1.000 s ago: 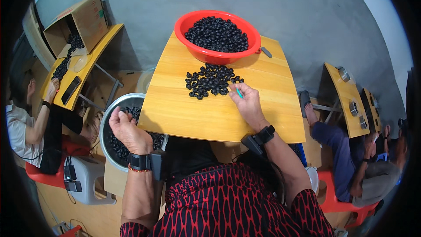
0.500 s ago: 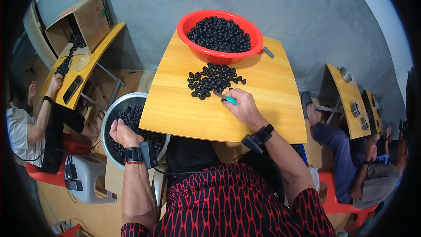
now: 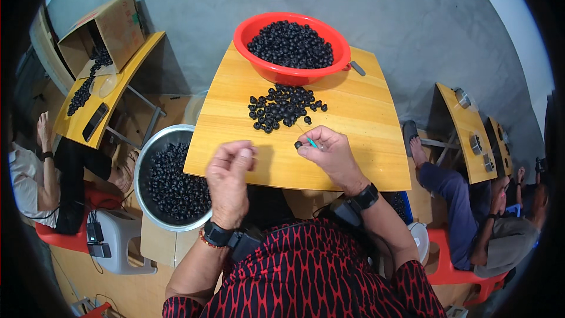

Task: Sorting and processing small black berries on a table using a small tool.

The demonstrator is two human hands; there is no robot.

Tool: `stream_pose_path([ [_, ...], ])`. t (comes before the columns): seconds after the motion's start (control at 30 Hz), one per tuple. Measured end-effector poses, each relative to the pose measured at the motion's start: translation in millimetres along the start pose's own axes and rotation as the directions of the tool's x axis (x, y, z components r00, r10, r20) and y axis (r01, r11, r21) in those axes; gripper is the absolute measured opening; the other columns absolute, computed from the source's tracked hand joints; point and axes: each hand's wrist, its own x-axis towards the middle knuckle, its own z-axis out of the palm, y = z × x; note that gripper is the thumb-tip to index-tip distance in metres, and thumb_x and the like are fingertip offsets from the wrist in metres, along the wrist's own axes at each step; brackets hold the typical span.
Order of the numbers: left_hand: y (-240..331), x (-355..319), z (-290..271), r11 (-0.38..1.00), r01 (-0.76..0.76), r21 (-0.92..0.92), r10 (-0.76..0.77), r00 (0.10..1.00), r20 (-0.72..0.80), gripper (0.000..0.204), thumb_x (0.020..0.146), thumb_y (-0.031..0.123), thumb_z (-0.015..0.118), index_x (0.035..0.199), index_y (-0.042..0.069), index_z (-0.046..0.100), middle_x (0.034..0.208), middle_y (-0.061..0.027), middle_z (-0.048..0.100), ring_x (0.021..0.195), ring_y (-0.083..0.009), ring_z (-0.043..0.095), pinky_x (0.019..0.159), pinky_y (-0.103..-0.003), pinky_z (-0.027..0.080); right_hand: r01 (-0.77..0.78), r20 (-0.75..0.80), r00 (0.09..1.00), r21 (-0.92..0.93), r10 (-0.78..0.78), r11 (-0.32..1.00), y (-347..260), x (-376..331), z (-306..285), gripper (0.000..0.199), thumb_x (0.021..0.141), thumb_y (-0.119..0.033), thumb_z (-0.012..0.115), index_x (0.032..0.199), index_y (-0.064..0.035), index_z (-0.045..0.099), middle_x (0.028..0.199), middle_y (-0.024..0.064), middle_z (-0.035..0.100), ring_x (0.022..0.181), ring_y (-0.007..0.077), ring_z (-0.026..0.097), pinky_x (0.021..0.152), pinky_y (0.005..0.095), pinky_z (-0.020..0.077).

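Note:
My right hand (image 3: 329,153) is closed over the front of the table. It grips a slim teal-handled tool (image 3: 312,142) with a thin tip and pinches a black round piece (image 3: 298,145) at its fingertips. Left of it, my left hand (image 3: 229,171) hangs above the table's near left edge, fingers curled in and thumb against them; whatever may lie inside is hidden. Just beyond both hands spreads a loose pile of small black bead-like pieces (image 3: 282,106), some with a visible hole. A red basin (image 3: 276,75) full of the same pieces stands behind the pile.
A metal bowl (image 3: 141,191) of black pieces sits low at the left of the wooden table (image 3: 365,118). A grey object (image 3: 358,68) lies beside the basin. At left, a person sits by a table with a tipped cardboard box (image 3: 120,29) and a phone (image 3: 95,122). Other people sit at right.
My left hand has left the metal bowl and moved up and right over the table edge. My right hand has drawn back slightly from the pile, now with a black piece at its fingertips.

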Motion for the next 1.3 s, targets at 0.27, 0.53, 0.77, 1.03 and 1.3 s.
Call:
stream_pose_path([
  [0.27,-8,-23,23,0.887,0.344,-0.307,-0.254,0.92,0.298,0.013,0.096,0.006,0.063,0.107,-0.001,0.064,0.107,-0.0108,0.07,0.085,-0.0099,0.063,0.078,-0.024,0.052,0.05,0.048,0.996,0.34,-0.07,0.939,-20,-36,37,0.016,0.089,-0.002,0.07,0.104,-0.0008,0.062,0.095,0.0012,0.065,0.082,0.005,0.059,0.074,0.0221,0.0514],
  [0.53,-5,-25,23,0.808,0.427,-0.407,-0.286,0.887,0.364,0.01,0.096,0.0,0.06,0.106,0.001,0.058,0.11,-0.0149,0.069,0.09,-0.0138,0.067,0.079,-0.026,0.057,0.133,0.056,0.988,0.197,-0.146,0.971,-15,-44,31,0.013,0.09,0.0,0.067,0.102,0.0006,0.063,0.092,0.0038,0.067,0.083,0.0075,0.062,0.072,0.0242,0.0524],
  [0.77,-7,-24,18,0.837,0.417,-0.354,-0.261,0.873,0.411,0.01,0.095,0.005,0.063,0.103,0.004,0.057,0.096,-0.0086,0.066,0.083,-0.0153,0.065,0.077,-0.03,0.055,0.107,0.083,0.987,0.272,-0.135,0.956,-34,-47,31,0.014,0.09,0.002,0.067,0.103,0.0025,0.062,0.093,0.006,0.068,0.08,0.0107,0.064,0.073,0.0261,0.0541],
  [1.03,-9,-25,20,0.879,0.366,-0.305,-0.241,0.894,0.378,0.009,0.094,0.002,0.064,0.101,0.001,0.059,0.088,-0.0065,0.066,0.078,-0.0115,0.065,0.073,-0.025,0.055,0.101,0.084,0.99,0.165,-0.116,0.981,-34,-48,27,0.007,0.091,0.001,0.065,0.096,0.0019,0.06,0.091,0.0096,0.069,0.079,0.0123,0.066,0.072,0.0274,0.0553],
  [1.3,-10,-26,19,0.862,0.408,-0.302,-0.271,0.873,0.406,0.009,0.093,0.003,0.065,0.1,0.0,0.06,0.088,-0.0076,0.067,0.077,-0.0117,0.065,0.07,-0.024,0.055,-0.114,0.11,0.991,0.427,0.074,0.897,-31,-51,26,0.004,0.092,-0.004,0.063,0.094,0.0002,0.062,0.084,0.0072,0.069,0.069,0.009,0.062,0.059,0.0207,0.047],
])
